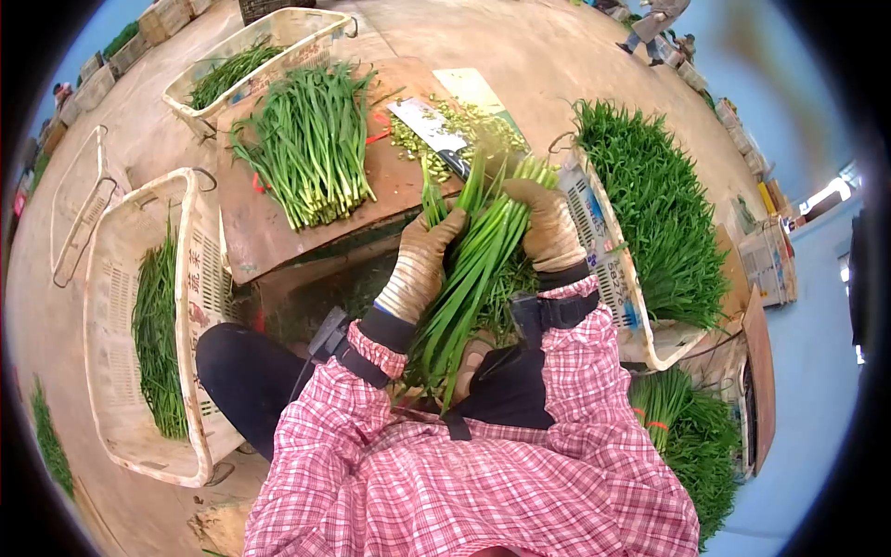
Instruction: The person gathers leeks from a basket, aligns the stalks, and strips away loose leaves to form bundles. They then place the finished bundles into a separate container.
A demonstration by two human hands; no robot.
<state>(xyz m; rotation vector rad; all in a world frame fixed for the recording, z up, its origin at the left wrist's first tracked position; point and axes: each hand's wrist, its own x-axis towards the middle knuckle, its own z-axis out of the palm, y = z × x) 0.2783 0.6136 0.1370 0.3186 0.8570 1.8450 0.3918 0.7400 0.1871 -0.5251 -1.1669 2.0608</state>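
In the head view, a loose bunch of garlic chives hangs between my two gloved hands, leaf ends down over my lap. My left hand is closed around some stalks on the left side of the bunch. Near the pale cut ends, my right hand grips the bunch with its fingers wrapped round it; part of that grip is hidden. Just beyond them, a cleaver with a black handle lies on the board among chopped stalk ends. A larger chive bundle rests to the left.
The wooden board stands before my knees. White plastic crates with greens stand at left and far left. On the right, a crate is heaped with chives. Tied bunches lie behind it. A person is far off.
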